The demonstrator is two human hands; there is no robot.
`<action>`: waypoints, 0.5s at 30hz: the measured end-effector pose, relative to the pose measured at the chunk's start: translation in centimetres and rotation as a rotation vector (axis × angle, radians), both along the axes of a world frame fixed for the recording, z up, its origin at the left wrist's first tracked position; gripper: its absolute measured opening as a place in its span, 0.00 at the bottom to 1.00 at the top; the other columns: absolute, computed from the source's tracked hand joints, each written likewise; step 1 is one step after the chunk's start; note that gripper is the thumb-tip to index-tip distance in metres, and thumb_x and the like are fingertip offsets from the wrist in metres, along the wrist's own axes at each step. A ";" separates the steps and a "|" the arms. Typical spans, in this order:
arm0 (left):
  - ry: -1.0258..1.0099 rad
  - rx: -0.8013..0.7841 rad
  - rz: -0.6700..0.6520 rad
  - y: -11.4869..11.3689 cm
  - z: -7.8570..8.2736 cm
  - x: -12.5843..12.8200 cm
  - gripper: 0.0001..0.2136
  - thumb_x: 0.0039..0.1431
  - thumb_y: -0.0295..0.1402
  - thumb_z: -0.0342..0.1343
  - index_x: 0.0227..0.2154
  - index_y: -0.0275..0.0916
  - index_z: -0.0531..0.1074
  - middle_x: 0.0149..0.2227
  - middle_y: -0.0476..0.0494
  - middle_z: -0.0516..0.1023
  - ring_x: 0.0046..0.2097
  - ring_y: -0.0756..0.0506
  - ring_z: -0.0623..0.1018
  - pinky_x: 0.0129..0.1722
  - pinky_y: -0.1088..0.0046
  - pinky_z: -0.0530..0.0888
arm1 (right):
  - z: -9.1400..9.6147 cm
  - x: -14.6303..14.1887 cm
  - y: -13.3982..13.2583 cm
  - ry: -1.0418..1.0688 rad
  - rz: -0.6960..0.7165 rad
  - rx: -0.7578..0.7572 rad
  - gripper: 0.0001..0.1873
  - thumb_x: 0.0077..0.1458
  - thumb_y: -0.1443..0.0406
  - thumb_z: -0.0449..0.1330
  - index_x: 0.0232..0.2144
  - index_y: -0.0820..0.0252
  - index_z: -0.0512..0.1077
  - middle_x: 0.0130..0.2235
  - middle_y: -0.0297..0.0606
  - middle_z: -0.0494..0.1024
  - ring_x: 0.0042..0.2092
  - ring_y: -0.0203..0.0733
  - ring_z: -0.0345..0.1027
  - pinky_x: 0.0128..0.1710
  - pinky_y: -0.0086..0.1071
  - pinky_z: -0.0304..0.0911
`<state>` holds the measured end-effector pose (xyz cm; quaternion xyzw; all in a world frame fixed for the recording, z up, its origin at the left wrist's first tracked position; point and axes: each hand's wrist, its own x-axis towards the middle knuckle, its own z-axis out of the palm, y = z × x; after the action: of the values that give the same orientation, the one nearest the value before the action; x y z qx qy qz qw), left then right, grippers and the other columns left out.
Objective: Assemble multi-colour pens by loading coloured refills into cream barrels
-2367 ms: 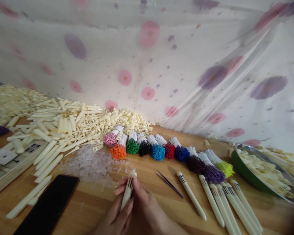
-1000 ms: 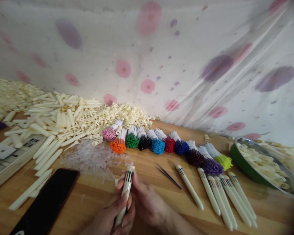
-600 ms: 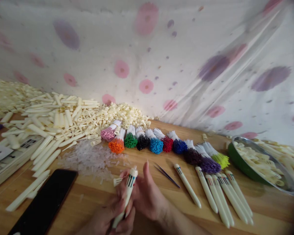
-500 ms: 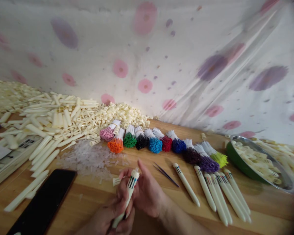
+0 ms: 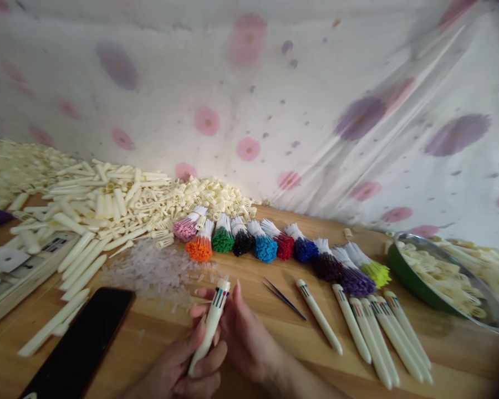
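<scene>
My left hand [image 5: 195,354] is wrapped round a cream multicolour pen [image 5: 210,327], held upright and tilted to the right. Several coloured sliders show in the slots near its top. Close behind the pen is my right hand [image 5: 249,338], thumb raised and fingers apart, curving past the pen's upper end. Whether those fingers touch the pen is hard to see. Beyond my hands lies a heap of small clear plastic tubes [image 5: 149,271]. A pair of dark tweezers [image 5: 285,299] rests to the right of my right hand.
Bundles of coloured refills [image 5: 266,246] stand in a row across the table. Cream pen parts [image 5: 108,194] pile up at the left. More pens [image 5: 351,324] lie at right, near a green bowl [image 5: 416,282] of parts. A black phone [image 5: 81,343] is at front left.
The pen has shifted slightly left and stands more in view. A small slotted cream part beside my fingers no longer shows there. The whole view has shifted a little.
</scene>
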<state>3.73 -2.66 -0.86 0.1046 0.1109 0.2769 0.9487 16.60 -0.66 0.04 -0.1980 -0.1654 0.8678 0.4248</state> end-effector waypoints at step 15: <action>0.054 0.072 0.071 0.7 -1.6 0.2 0.15 0.50 0.46 0.61 0.26 0.38 0.73 0.16 0.58 0.63 0.12 0.60 0.57 0.10 0.87 0.56 | -0.4 -0.9 -0.5 -0.026 -0.152 -0.004 0.17 0.43 0.56 0.68 0.35 0.60 0.74 0.35 0.37 0.80 0.30 0.35 0.70 0.34 0.27 0.61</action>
<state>3.98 -1.99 -2.41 0.1421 0.1301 0.3113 0.9306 15.65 -1.14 -0.35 -0.2222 -0.1539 0.8305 0.4870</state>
